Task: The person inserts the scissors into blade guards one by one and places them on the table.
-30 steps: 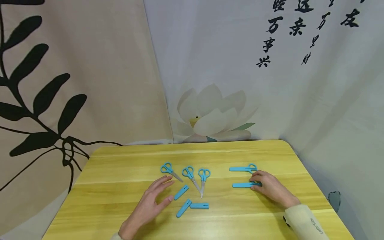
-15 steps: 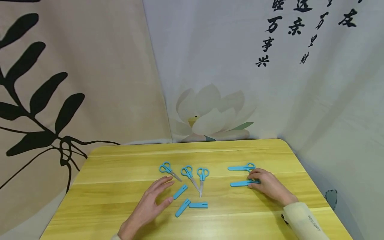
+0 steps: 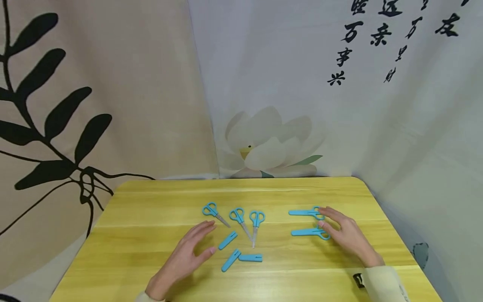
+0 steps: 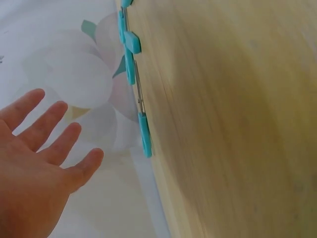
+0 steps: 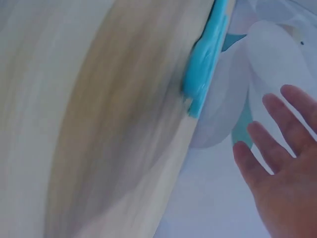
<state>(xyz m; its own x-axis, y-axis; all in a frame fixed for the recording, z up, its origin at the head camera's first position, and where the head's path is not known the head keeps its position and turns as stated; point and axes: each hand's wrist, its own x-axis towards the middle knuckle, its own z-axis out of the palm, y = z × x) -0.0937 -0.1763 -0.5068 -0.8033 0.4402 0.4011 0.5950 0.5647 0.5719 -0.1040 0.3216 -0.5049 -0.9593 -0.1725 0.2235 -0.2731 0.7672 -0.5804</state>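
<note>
Two pairs of blue scissors lie sheathed on the right of the table: the far pair (image 3: 301, 212) and the near pair (image 3: 303, 232), handles pointing right. Over their handles hovers my right hand (image 3: 350, 235), fingers straight and holding nothing; its fingertips overlap the far handles in the head view. Left of centre are three bare scissors, the left (image 3: 209, 209), middle (image 3: 237, 216) and right pair (image 3: 257, 219), blades towards me. Nearer lie three blue blade covers, the upper (image 3: 228, 240), lower left (image 3: 231, 260) and lower right (image 3: 250, 258). Beside them my left hand (image 3: 185, 253) is spread, gripping nothing.
The yellow wood-grain table (image 3: 170, 197) reaches back to a hanging cloth (image 3: 158, 105) printed with leaves, a lotus and black characters. Another patterned cloth wall (image 3: 426, 147) borders the right side.
My right hand has let go of the near sheathed scissors; its fingers have straightened and it has lifted slightly, uncovering the handles. My left hand stays almost where it was.
</note>
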